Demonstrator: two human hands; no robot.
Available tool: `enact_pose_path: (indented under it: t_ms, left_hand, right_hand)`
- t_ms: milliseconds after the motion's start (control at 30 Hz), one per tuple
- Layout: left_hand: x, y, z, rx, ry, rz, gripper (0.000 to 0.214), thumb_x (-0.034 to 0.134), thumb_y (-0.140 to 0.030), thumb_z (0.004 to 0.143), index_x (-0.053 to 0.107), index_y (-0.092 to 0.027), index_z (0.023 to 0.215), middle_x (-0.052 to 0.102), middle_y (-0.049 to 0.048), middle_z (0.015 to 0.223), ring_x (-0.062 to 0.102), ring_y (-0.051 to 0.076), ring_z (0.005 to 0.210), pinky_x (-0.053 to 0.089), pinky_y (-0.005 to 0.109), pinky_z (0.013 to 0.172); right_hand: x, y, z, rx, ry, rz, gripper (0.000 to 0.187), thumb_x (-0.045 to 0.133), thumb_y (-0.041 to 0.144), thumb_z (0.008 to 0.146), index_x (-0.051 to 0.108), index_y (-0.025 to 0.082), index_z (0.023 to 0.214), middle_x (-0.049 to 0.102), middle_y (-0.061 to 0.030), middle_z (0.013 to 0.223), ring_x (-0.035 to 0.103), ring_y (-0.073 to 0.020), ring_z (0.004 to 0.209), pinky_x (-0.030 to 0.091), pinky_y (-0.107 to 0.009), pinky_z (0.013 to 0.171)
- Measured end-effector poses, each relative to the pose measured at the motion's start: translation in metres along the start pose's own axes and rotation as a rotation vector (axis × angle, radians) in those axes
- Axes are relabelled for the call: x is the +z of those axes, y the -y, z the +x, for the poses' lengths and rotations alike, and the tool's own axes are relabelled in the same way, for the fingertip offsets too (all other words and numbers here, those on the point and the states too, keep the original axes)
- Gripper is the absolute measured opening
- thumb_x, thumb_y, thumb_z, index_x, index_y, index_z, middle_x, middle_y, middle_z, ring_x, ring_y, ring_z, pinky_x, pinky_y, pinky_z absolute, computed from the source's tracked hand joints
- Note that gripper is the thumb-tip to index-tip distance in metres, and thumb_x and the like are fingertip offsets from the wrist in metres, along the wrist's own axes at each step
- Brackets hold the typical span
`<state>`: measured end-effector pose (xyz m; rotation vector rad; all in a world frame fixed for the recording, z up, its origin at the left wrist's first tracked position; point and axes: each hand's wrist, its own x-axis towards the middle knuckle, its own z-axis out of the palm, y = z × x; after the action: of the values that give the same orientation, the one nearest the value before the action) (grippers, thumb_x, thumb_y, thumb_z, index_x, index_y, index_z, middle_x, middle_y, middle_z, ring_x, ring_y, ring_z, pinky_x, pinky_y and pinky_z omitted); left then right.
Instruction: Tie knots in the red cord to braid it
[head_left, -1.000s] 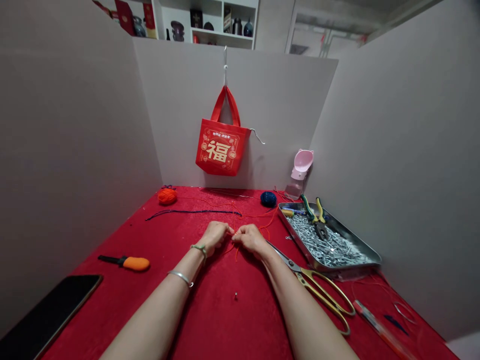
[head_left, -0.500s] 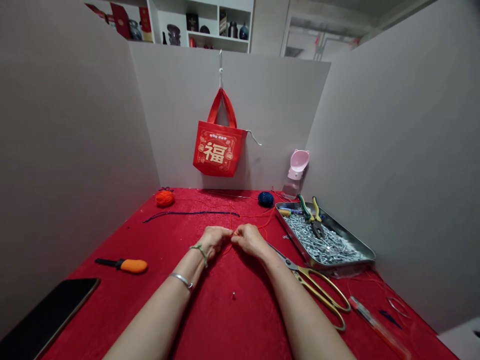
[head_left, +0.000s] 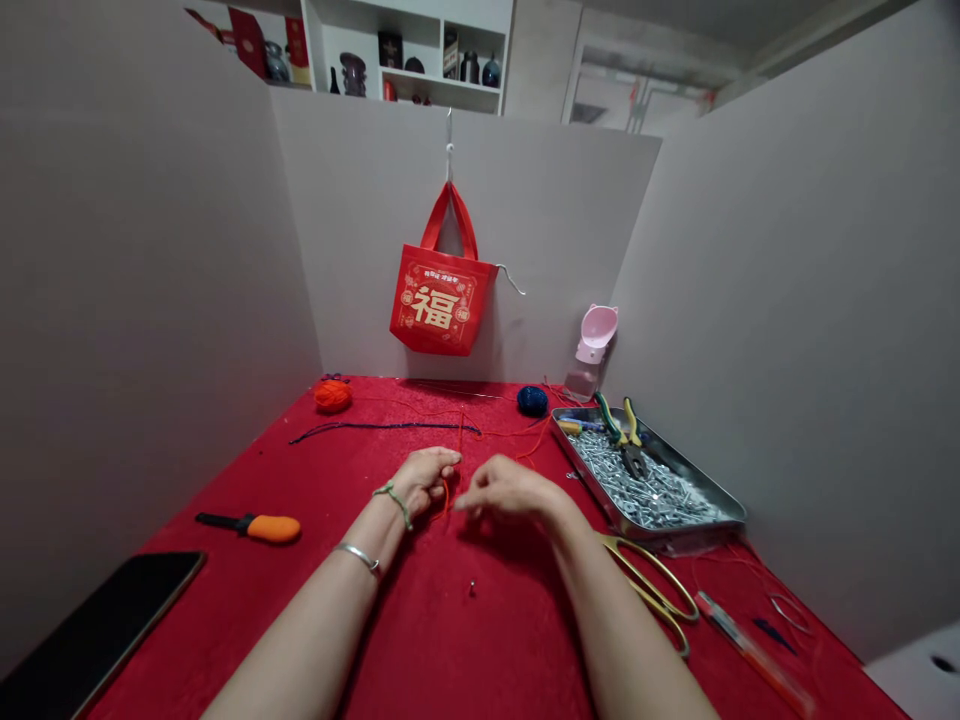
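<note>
My left hand [head_left: 424, 477] rests on the red table cloth [head_left: 420, 640] with its fingers closed on a thin red thread [head_left: 447, 490] that hangs below the fingertips. My right hand [head_left: 504, 487] hovers just to its right, a little above the cloth, fingers curled and pinched together; whether it holds the thread I cannot make out. More red thread [head_left: 517, 433] trails away behind the hands. A tiny metal piece [head_left: 472, 587] lies on the cloth in front of the hands.
Gold-handled scissors [head_left: 649, 585] lie right of my right arm. A metal tray [head_left: 712, 512] of screws with pliers [head_left: 622, 432] stands at the right. Orange yarn ball [head_left: 333, 395], blue yarn ball [head_left: 532, 400], blue cord [head_left: 375, 427], orange-handled knife [head_left: 255, 526], phone [head_left: 90, 635], red bag [head_left: 439, 300], pen [head_left: 750, 655].
The two hands were pinched together at one point on the thread; now the right hand has lifted and drawn slightly right, leaving a gap, and the thread hangs from the left fingers.
</note>
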<state>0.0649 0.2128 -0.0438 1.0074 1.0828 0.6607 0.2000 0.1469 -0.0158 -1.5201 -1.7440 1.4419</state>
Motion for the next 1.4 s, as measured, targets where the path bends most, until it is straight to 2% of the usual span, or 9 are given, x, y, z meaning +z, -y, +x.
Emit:
enact_pose_path:
  t_ms: [67, 133, 200, 300, 400, 600, 1067, 1233, 1400]
  left_hand:
    - [0.000, 0.001, 0.000, 0.012, -0.009, 0.034, 0.010, 0.053, -0.022, 0.068, 0.047, -0.015, 0.071, 0.036, -0.0078, 0.042, 0.020, 0.001, 0.030, 0.006, 0.015, 0.035]
    - [0.001, 0.002, 0.001, 0.031, -0.024, 0.077, 0.011, 0.054, -0.023, 0.067, 0.048, -0.014, 0.071, 0.036, -0.0078, 0.042, 0.021, 0.001, 0.030, 0.007, 0.015, 0.035]
    - [0.003, 0.002, 0.001, 0.049, -0.045, 0.101, 0.010, 0.053, -0.023, 0.068, 0.049, -0.014, 0.070, 0.036, -0.0078, 0.041, 0.022, 0.001, 0.030, 0.008, 0.016, 0.035]
    - [0.003, 0.001, 0.000, 0.063, -0.078, 0.104, 0.007, 0.053, -0.018, 0.066, 0.048, -0.014, 0.067, 0.038, -0.0067, 0.041, 0.030, 0.003, 0.030, 0.012, 0.017, 0.035]
    - [-0.002, 0.000, -0.002, 0.070, -0.110, 0.112, 0.007, 0.054, -0.017, 0.066, 0.048, -0.013, 0.065, 0.039, -0.0063, 0.040, 0.029, 0.003, 0.029, 0.012, 0.018, 0.035]
    - [-0.003, 0.003, -0.005, 0.063, -0.168, 0.149, 0.006, 0.052, -0.016, 0.068, 0.051, -0.012, 0.063, 0.034, -0.0071, 0.035, 0.020, 0.003, 0.027, 0.009, 0.019, 0.034]
    - [0.007, 0.017, -0.011, 0.224, -0.331, 0.260, 0.010, 0.052, -0.021, 0.064, 0.053, -0.012, 0.061, 0.043, -0.0036, 0.038, 0.030, 0.005, 0.029, 0.018, 0.018, 0.034]
    - [0.000, 0.028, -0.003, 0.393, -0.325, 0.374, 0.012, 0.054, -0.024, 0.063, 0.055, -0.012, 0.064, 0.047, -0.0023, 0.045, 0.038, 0.006, 0.038, 0.027, 0.018, 0.040]
    - [-0.009, 0.031, -0.007, 0.670, -0.322, 0.820, 0.018, 0.050, -0.027, 0.073, 0.063, -0.015, 0.074, 0.057, 0.0020, 0.059, 0.046, 0.009, 0.053, 0.031, 0.018, 0.052]
  right_hand:
    - [-0.008, -0.005, 0.006, 0.012, -0.300, 0.193, 0.016, 0.051, 0.025, 0.071, 0.049, 0.011, 0.063, 0.052, -0.0016, 0.052, 0.041, -0.0058, 0.035, 0.027, -0.017, 0.034]
    - [-0.009, -0.008, 0.015, 0.016, -0.443, 0.418, 0.008, 0.047, 0.018, 0.071, 0.045, 0.012, 0.066, 0.051, -0.0008, 0.054, 0.043, -0.0056, 0.036, 0.030, -0.016, 0.034]
    - [-0.004, -0.005, 0.025, 0.024, -0.337, 0.598, 0.001, 0.045, 0.012, 0.067, 0.045, 0.011, 0.067, 0.053, -0.0023, 0.059, 0.048, -0.0067, 0.041, 0.035, -0.016, 0.036]
    - [0.008, 0.003, 0.039, 0.052, -0.159, 0.649, 0.006, 0.044, 0.008, 0.063, 0.049, 0.008, 0.067, 0.057, -0.0067, 0.064, 0.052, -0.0088, 0.046, 0.040, -0.017, 0.040]
    - [0.014, 0.007, 0.050, 0.089, -0.227, 0.595, 0.005, 0.043, 0.006, 0.059, 0.048, 0.008, 0.061, 0.053, -0.0052, 0.055, 0.048, -0.0081, 0.041, 0.039, -0.019, 0.039]
    - [0.019, -0.011, 0.055, 0.023, -0.326, 0.602, 0.004, 0.042, 0.010, 0.059, 0.039, 0.013, 0.058, 0.029, 0.0067, 0.042, 0.021, -0.0015, 0.030, 0.013, -0.016, 0.031]
    - [0.020, -0.020, 0.051, -0.006, -0.284, 0.652, 0.012, 0.044, 0.015, 0.058, 0.033, 0.016, 0.061, 0.027, 0.0077, 0.045, 0.021, -0.0020, 0.032, 0.012, -0.016, 0.033]
    - [0.018, -0.021, 0.051, -0.025, -0.280, 0.650, 0.010, 0.044, 0.015, 0.058, 0.034, 0.015, 0.060, 0.027, 0.0080, 0.045, 0.020, -0.0015, 0.032, 0.011, -0.016, 0.033]
    - [0.016, -0.025, 0.053, -0.042, -0.261, 0.714, 0.011, 0.046, 0.017, 0.059, 0.036, 0.015, 0.060, 0.024, 0.0088, 0.044, 0.017, -0.0009, 0.032, 0.010, -0.016, 0.034]
